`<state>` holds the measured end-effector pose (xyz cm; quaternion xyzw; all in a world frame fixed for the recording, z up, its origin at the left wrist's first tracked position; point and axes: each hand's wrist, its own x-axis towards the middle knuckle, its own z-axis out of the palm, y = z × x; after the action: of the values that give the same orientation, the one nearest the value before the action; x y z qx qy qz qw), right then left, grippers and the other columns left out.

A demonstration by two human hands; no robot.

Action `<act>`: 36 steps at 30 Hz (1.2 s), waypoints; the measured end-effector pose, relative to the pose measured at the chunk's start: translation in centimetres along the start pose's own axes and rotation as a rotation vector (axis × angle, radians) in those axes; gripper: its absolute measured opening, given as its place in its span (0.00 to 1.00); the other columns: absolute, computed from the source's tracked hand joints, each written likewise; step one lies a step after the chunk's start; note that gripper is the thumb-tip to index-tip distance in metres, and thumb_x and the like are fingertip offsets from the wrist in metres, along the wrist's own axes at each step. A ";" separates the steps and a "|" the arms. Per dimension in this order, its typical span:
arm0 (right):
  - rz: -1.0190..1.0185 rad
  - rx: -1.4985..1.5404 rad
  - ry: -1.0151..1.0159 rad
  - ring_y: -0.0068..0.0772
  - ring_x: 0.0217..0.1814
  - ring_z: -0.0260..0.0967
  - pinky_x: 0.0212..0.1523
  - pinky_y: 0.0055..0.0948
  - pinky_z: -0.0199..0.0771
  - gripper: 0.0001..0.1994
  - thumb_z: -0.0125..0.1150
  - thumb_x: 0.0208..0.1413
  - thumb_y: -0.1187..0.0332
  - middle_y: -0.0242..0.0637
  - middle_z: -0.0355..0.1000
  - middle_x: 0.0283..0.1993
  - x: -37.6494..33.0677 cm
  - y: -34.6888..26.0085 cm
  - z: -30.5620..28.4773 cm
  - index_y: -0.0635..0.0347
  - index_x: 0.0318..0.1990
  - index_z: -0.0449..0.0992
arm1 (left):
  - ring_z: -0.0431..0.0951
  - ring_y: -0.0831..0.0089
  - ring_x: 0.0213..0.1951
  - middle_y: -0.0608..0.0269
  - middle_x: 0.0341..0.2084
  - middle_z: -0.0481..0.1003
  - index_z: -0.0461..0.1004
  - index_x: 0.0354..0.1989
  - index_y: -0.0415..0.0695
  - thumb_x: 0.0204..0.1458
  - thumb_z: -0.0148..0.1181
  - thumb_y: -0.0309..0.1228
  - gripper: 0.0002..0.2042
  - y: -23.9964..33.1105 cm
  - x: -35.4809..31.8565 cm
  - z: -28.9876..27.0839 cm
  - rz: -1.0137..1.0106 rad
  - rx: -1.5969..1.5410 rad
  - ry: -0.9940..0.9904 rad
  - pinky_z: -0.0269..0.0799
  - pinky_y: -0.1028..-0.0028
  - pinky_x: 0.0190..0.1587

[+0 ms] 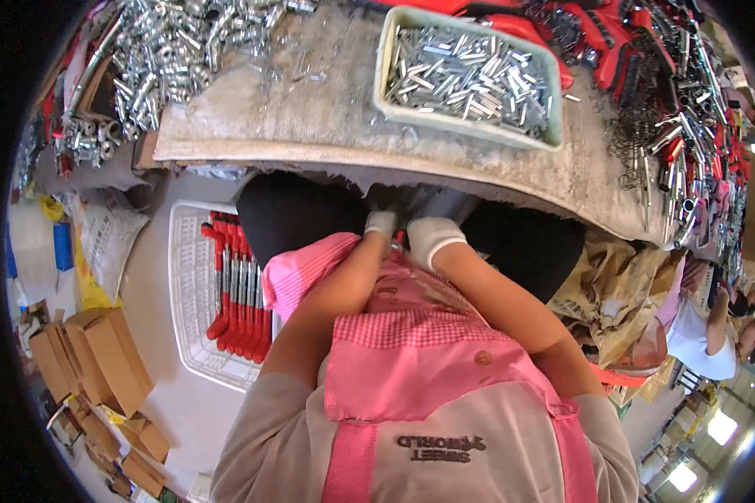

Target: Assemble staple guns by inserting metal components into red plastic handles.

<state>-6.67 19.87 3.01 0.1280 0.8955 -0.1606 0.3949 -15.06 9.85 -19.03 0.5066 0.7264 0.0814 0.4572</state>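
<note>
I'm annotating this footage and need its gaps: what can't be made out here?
All in the head view:
- Fingers of the left hand and right hand, and anything held: lost in shadow and blur near the worktable's edge.
- Floor of the pale tray: covered by metal pins.
- Far end of the metal fittings: cut off by the upper edge.

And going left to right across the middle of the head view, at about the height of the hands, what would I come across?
White sack, white basket, black-clad left leg, left hand, right hand, black-clad right leg, crumpled brown paper.
</note>
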 end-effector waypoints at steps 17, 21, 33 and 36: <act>-0.238 -0.199 -0.023 0.47 0.40 0.74 0.39 0.40 0.75 0.17 0.59 0.42 0.66 0.51 0.75 0.37 -1.3 -0.3 2.2 0.62 0.42 0.74 | 0.72 0.48 0.44 0.41 0.39 0.74 0.74 0.43 0.38 0.55 0.43 0.45 0.22 10.4 -10.7 -5.2 -0.338 -0.657 0.504 0.66 0.62 0.47; -0.160 -0.035 0.051 0.46 0.44 0.74 0.42 0.39 0.74 0.18 0.61 0.45 0.61 0.50 0.74 0.41 -5.7 0.8 0.6 0.62 0.42 0.75 | 0.74 0.47 0.42 0.43 0.36 0.74 0.74 0.42 0.41 0.55 0.41 0.44 0.21 13.1 -11.2 -5.0 -0.195 -0.649 0.541 0.68 0.59 0.46; -0.056 0.014 0.010 0.47 0.41 0.74 0.41 0.38 0.74 0.14 0.54 0.48 0.61 0.51 0.75 0.36 -4.0 2.1 0.6 0.62 0.32 0.79 | 0.73 0.42 0.36 0.38 0.31 0.73 0.74 0.35 0.36 0.56 0.39 0.43 0.22 14.7 -8.9 -5.7 -0.326 -0.350 0.529 0.66 0.51 0.43; -0.095 -0.006 0.012 0.47 0.40 0.75 0.40 0.39 0.74 0.13 0.53 0.49 0.63 0.51 0.75 0.37 -3.3 1.8 2.4 0.62 0.33 0.79 | 0.73 0.42 0.36 0.37 0.31 0.73 0.73 0.34 0.36 0.56 0.38 0.43 0.22 15.0 -10.3 -5.5 -0.328 -0.396 0.588 0.66 0.51 0.42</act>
<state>-2.27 20.31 3.65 0.0850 0.9034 -0.1756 0.3819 -8.48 10.48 -1.18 0.2406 0.8681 0.2876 0.3253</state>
